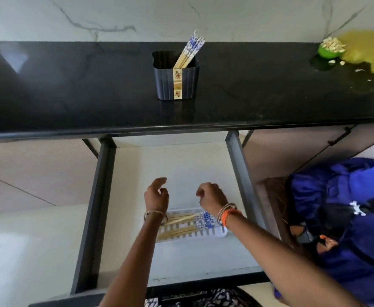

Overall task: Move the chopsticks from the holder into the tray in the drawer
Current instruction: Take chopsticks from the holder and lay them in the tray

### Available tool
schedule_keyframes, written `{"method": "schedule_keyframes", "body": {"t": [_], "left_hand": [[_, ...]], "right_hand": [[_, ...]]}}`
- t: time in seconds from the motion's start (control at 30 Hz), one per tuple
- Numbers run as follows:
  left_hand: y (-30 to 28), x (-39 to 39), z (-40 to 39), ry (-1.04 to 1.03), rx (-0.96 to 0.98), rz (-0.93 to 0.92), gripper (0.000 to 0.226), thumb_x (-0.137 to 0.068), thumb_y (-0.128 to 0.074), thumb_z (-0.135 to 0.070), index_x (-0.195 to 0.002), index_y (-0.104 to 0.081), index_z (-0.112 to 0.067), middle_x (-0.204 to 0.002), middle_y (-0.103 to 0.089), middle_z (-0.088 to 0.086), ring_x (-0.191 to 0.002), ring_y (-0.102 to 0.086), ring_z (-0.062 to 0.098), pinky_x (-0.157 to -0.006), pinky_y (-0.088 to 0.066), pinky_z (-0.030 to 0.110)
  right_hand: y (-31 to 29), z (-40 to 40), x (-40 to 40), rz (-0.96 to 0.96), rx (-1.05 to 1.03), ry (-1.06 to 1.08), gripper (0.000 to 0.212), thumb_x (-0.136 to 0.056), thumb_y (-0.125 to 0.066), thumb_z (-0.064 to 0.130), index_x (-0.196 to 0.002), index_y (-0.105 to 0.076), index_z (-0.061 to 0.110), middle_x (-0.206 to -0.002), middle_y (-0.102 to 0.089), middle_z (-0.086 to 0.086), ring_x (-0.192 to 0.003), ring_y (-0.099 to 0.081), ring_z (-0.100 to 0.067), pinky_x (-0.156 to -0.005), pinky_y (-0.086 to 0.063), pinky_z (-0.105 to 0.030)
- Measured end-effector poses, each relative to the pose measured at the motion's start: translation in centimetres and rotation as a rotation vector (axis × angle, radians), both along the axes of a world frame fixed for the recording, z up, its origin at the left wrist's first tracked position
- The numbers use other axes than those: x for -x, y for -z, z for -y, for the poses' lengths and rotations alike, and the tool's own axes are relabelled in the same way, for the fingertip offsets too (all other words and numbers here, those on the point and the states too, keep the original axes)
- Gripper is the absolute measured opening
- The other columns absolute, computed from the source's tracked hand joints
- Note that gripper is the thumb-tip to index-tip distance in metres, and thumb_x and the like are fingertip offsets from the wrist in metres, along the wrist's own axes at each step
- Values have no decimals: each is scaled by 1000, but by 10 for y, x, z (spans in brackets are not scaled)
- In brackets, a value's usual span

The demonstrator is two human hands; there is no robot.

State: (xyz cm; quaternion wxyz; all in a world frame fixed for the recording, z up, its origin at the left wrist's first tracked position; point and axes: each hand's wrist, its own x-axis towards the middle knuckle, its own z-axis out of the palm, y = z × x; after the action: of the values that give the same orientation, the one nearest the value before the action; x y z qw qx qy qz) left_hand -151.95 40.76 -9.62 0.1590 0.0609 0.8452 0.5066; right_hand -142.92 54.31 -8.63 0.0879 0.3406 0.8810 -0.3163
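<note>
Above one drawer [106, 196], two empty hands, left hand [156, 193], right hand [211, 196], fingers loosely curled, one tray [222, 232], one holder [177, 83].

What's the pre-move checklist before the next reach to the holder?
1. Left hand free: ok, fingers loosely curled, holding nothing.
2. Right hand free: ok, also holding nothing.
3. Chopsticks left in holder: ok, a bundle leans to its right side, patterned ends up.
4. Path to the holder: ok, the black counter around it is bare; the green bowl sits far right.
5. Tray in open drawer: ok, chopsticks already lie across it.
6. Room left in the tray: cannot tell, the forearms cover part of it.
</note>
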Motion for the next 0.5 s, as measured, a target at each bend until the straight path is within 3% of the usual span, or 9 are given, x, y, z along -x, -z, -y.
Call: {"method": "schedule_keyframes", "body": {"t": [0.13, 0.3, 0.4, 0.5], "left_hand": [[23, -25, 47, -65, 199, 23, 37, -85, -46, 2, -117, -61, -9, -115, -66, 20, -103, -63, 37, -96, -48, 38], [39, -35, 83, 13, 337, 197, 44, -92, -52, -16, -132, -45, -1, -133, -54, 21, -122, -52, 34, -103, -40, 38], [53, -41, 92, 83, 401, 297, 49, -91, -52, -19, -135, -40, -1, -127, -57, 24, -117, -55, 36, -102, -42, 42], [58, -43, 100, 60, 383, 333, 43, -93, -49, -19, -133, -44, -5, -118, -63, 25, -104, -61, 36, -95, -48, 44]], "right_hand": [[21, 37, -20, 19, -267, -489, 37, -74, -47, -10, -107, -56, 4, -112, -55, -14, -105, -55, -34, -77, -45, -38], [33, 53, -34, 25, -498, -509, 45, -70, -51, -14, -111, -52, 3, -116, -50, -17, -106, -51, -35, -83, -41, -42], [41, 53, -39, 170, -478, -466, 49, -85, -42, -11, -132, -38, 2, -128, -45, -17, -113, -54, -35, -88, -45, -44], [44, 58, -42, 214, -450, -471, 46, -90, -35, -10, -135, -36, -1, -132, -44, -20, -114, -55, -36, -87, -47, -44]]}}
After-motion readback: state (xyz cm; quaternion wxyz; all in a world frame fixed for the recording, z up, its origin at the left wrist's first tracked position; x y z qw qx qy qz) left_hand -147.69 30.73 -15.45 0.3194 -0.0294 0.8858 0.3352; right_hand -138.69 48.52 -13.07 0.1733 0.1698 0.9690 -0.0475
